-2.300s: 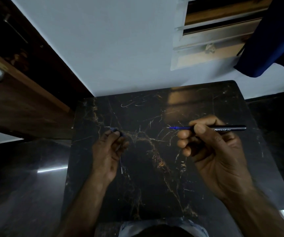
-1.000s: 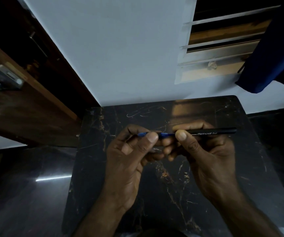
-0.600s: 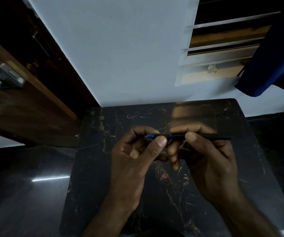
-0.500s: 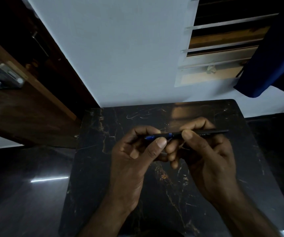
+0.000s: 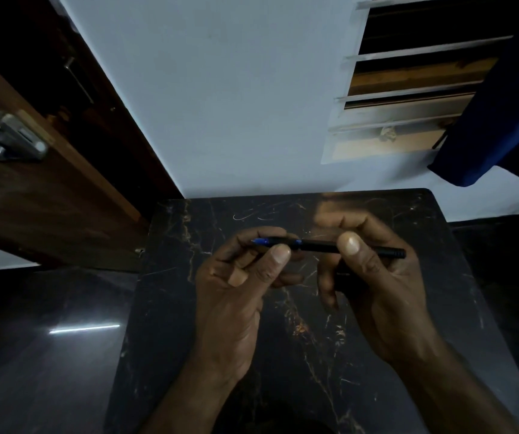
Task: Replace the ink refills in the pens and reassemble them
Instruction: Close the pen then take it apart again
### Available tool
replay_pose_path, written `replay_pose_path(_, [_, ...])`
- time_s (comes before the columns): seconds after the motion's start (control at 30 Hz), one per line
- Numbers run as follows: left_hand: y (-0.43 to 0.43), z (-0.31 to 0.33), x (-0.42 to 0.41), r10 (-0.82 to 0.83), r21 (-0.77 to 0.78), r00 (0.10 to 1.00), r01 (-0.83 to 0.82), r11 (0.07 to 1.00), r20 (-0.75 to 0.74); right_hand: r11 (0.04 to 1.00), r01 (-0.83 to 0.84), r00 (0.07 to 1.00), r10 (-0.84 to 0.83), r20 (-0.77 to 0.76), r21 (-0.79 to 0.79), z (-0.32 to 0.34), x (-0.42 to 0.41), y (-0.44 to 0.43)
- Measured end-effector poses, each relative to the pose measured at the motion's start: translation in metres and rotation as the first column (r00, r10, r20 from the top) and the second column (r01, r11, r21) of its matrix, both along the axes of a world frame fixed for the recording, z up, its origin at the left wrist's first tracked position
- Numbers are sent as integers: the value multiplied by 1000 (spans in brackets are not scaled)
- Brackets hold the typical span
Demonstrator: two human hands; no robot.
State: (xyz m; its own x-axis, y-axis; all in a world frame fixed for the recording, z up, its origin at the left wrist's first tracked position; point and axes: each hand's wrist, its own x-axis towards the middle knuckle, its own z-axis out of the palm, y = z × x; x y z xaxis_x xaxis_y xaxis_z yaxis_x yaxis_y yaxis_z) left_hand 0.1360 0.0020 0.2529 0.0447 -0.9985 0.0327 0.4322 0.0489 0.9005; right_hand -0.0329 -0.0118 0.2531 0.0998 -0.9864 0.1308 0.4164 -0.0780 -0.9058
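A black pen (image 5: 320, 246) with a blue front section lies level between both hands, above the middle of a black marble table (image 5: 458, 277). My left hand (image 5: 236, 277) pinches the blue tip end between thumb and fingers. My right hand (image 5: 374, 277) grips the black barrel, thumb on top, and the barrel's back end sticks out to the right. The join between the blue part and the barrel sits between the two thumbs. Whatever is inside the pen is hidden.
A pale wall (image 5: 236, 104) rises behind the table. A dark wooden door with a metal handle (image 5: 7, 139) stands at the left. A louvred window (image 5: 408, 98) and dark blue cloth (image 5: 502, 120) are at the upper right. Glossy dark floor (image 5: 48, 339) surrounds the table.
My left hand came across from the left and took hold of the pen's blue tip end. Both hands now hold the pen together, and it has tilted slightly with small turning movements.
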Motion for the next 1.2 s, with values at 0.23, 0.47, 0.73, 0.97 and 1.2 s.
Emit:
replay_pose_path(0.23, [-6, -3, 14, 66, -10, 994, -65, 998, 84, 998, 42, 999, -44, -32, -55, 4, -10, -3])
replay_pose_path(0.47, [-9, -5, 23, 99, -65, 984, -90, 994, 151, 996, 83, 981, -88, -171, -37, -1, -8, -5])
replay_pose_path(0.73, [-11, -6, 38, 90, -74, 975, -76, 994, 204, 994, 96, 961, -105, -254, -50, -2, -4, -5])
replay_pose_path(0.97, [-12, -7, 48, 127, -96, 968, -108, 989, 218, 998, 8, 972, -24, -235, -68, -2, 3, -7])
replay_pose_path(1.2, [-18, -14, 69, 108, -141, 951, -69, 988, 289, 999, 5, 978, -13, -210, -34, -8, 16, -9])
